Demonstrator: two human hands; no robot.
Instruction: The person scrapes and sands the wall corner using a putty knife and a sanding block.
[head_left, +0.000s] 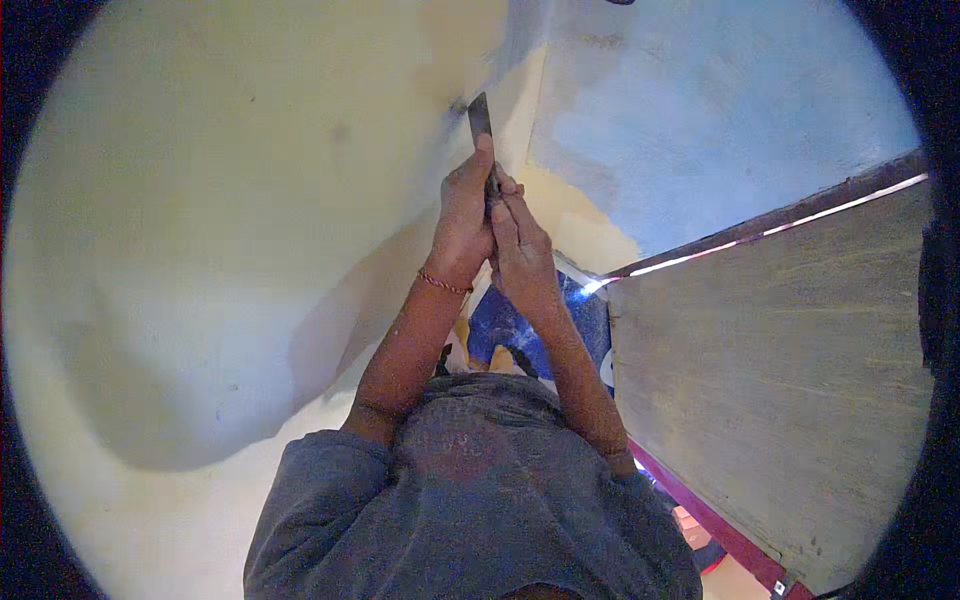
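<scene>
A dark, flat, blade-like hand tool (480, 116), perhaps a scraper, points away from me, its far end close to the wall. My left hand (463, 214) is wrapped around its middle, with the thumb laid along the flat side. Against the lower part of the same tool, the fingers of my right hand (523, 251) are closed, so the two hands nearly touch. The tool's near end is hidden between my palms. A thin braided red band (444, 282) circles my left wrist.
A pale wall (225, 187) fills the left, with shadows across it. Beyond a corner stands a light-blue painted wall (705, 127) with a yellowish lower patch. A grey-brown door-like panel (765, 352) is on my right, light showing through its gap. Something blue (499, 315) lies below my hands.
</scene>
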